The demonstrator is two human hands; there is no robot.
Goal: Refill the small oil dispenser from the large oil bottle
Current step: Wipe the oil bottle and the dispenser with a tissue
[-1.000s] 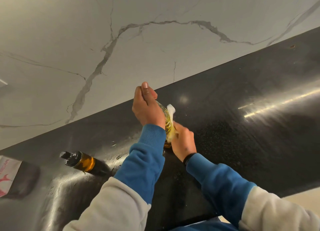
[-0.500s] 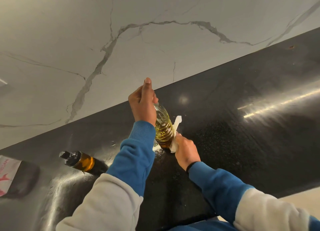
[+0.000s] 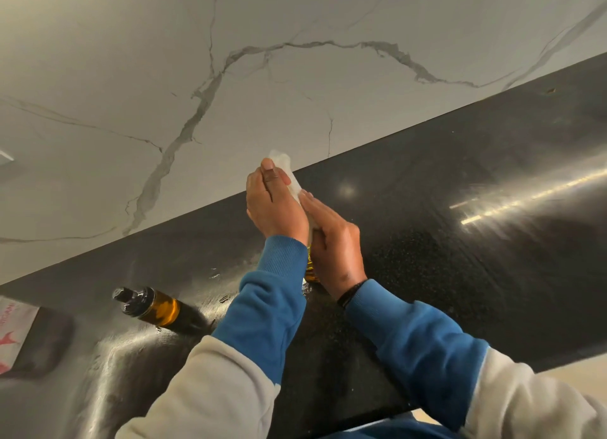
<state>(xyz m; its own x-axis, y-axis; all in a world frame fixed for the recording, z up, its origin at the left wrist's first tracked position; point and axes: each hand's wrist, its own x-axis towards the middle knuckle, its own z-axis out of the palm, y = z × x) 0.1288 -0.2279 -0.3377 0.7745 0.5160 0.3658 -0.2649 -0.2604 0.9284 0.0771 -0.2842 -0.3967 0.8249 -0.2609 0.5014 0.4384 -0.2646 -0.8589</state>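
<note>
**Count of things on the dark counter**

Two bottles of oil: one clear plastic bottle of yellow oil [image 3: 309, 267], mostly hidden between the hands, and one small amber glass dispenser with a black cap [image 3: 149, 306]. One white crumpled tissue [image 3: 285, 172]. Two hands: a left hand [image 3: 274, 205] and a right hand [image 3: 333, 248]. One white printed packet [image 3: 13, 327] at the left edge. One black polished stone countertop [image 3: 460, 241].

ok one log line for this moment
left hand: holds oil bottle | right hand: wipes it with tissue | dispenser: capped, on counter
</note>
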